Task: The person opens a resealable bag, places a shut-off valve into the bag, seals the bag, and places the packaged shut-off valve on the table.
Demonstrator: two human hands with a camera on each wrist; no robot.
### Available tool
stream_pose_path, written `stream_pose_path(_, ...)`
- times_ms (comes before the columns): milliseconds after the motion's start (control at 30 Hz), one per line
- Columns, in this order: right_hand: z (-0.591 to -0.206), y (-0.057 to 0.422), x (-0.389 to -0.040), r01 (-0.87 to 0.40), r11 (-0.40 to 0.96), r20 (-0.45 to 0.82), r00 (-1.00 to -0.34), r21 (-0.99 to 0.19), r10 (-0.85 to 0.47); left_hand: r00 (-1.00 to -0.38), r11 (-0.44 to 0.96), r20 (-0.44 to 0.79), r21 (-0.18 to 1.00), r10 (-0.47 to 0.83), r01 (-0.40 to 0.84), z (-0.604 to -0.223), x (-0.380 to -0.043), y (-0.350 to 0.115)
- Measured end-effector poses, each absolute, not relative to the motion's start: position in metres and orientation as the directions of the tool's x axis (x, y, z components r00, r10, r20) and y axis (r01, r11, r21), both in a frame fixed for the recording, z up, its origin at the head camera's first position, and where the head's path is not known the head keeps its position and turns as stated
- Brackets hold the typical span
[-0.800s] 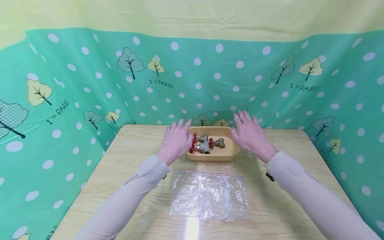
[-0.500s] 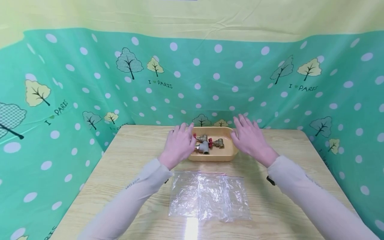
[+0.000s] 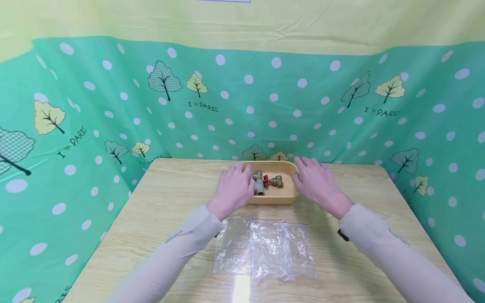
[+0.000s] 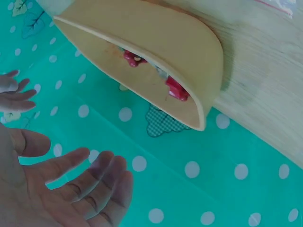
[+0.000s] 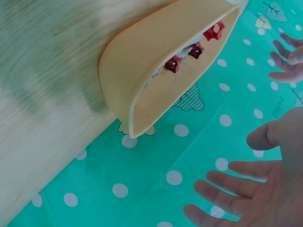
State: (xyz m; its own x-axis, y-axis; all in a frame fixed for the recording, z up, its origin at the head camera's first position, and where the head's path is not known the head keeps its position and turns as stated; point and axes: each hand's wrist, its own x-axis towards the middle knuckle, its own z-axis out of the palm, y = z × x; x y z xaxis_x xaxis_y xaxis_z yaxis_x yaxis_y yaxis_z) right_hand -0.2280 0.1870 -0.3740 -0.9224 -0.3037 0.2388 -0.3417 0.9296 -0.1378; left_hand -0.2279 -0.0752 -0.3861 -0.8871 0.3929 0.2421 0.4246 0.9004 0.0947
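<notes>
A tan plastic bin (image 3: 270, 200) stands at the far side of the table, holding several pipe valves with red handwheels. One brass valve (image 3: 278, 182) lies toward the bin's middle; a grey valve (image 3: 259, 187) and another brass one (image 3: 257, 174) are partly hidden behind my left hand (image 3: 234, 185). That hand hovers over the bin's left end, its fingers extended and relaxed in the left wrist view. My right hand (image 3: 318, 182) is at the bin's right end, fingers spread. Both wrist views show a gap between the hands and the bin wall (image 4: 156, 28).
Clear zip bags (image 3: 265, 248) lie flat and side by side on the wooden table (image 3: 170, 189), nearer to me than the bin. A green dotted curtain (image 3: 227, 105) hangs close behind the table and along both sides.
My left hand has moved right over the bin's left end and now covers the red handwheels there. My right hand has dropped slightly. The bin and bags stay in place.
</notes>
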Motion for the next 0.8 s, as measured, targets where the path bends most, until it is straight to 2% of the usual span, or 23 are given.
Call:
stream_pose_path(600, -0.389, 0.187, -0.213, -0.368, 0.919, 0.273, -0.907, -0.141, -0.322, -0.876, 0.888, 0.229, 0.08, 0.425, 0.452, -0.401, -0.217, -0.058)
stream_pose_path(800, -0.394, 0.189, -0.206, -0.366, 0.92, 0.27, -0.908, -0.142, -0.32, -0.858, 0.861, 0.233, 0.125, 0.458, 0.493, -0.408, -0.213, -0.052)
